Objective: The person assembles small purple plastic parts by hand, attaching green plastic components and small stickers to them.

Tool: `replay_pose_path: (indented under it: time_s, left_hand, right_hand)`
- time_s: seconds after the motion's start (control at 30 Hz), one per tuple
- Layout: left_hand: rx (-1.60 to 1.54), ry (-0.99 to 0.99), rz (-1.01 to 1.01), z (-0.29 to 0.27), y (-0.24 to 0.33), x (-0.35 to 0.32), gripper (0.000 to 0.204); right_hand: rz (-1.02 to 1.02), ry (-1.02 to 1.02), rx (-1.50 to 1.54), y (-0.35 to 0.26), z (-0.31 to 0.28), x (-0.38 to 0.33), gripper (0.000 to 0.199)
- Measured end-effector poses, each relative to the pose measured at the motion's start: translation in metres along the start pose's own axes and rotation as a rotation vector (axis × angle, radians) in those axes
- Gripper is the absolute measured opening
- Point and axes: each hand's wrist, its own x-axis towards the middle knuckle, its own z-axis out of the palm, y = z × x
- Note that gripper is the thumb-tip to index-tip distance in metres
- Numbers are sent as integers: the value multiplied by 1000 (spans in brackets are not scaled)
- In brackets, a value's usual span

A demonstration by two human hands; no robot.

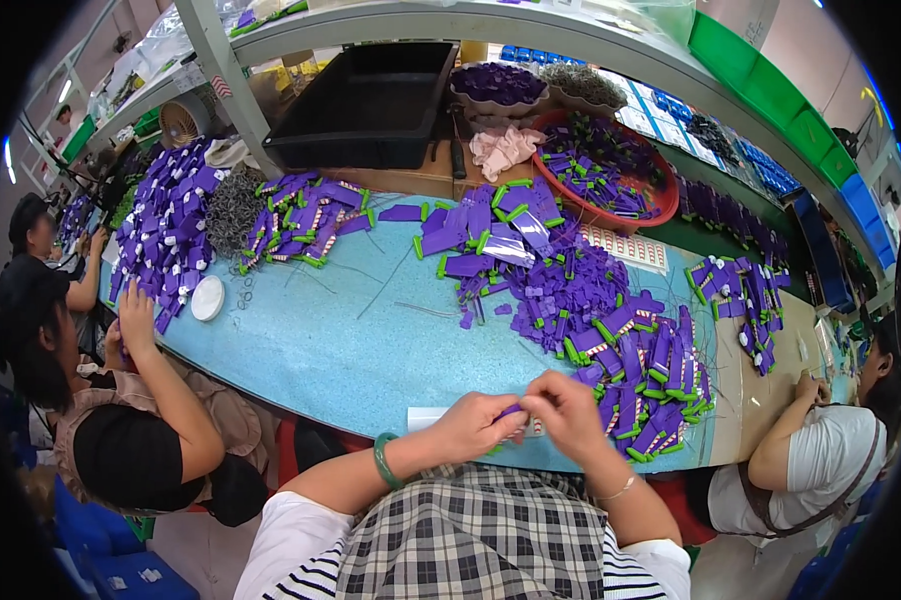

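My left hand (479, 424) is closed round a small purple plastic part (509, 411), low over the front edge of the blue table. Close against it, my right hand (568, 412) has its fingers pinched at the end of the same part. Most of the part is hidden by my fingers, and a bit of green shows beneath them. A white strip (426, 417) lies on the table just left of my left hand. To the right of my right hand is a heap of purple-and-green parts (656, 375) with red-and-white striped stickers.
Small purple pieces (571, 290) are heaped mid-table, with a sticker sheet (626, 248) behind. A red basin (666, 205) and black tray (366, 105) stand at the back under a shelf (451, 25). Co-workers sit left (121, 430) and right (821, 450). A round white lid (208, 298) lies left.
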Motion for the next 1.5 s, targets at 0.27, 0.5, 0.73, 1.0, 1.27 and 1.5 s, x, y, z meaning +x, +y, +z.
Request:
replay_pose_path:
  time_s: [0.27,0.5,0.73,1.0,1.27,1.5]
  left_hand:
    - [962,495,151,-118,-31,77,30]
    - [1040,368,69,-136,-40,99,41]
    - [568,649,249,-118,-17,54,17]
    - [-632,347,-44,-15,-19,-22,23]
    - [-595,378,-200,-3,-66,-25,26]
    - [-463,364,-165,6,-53,-16,28]
  right_hand:
    - [35,295,-1132,-2,-123,18,16]
    - [-285,-112,-755,6,-21,-1,23]
    - [-240,-147,-731,24,24,-2,22]
    - [-273,-104,-718,29,33,-8,12]
    - [-473,243,-417,12,-14,-41,25]
    - [232,1226,-135,56,-127,-212,4]
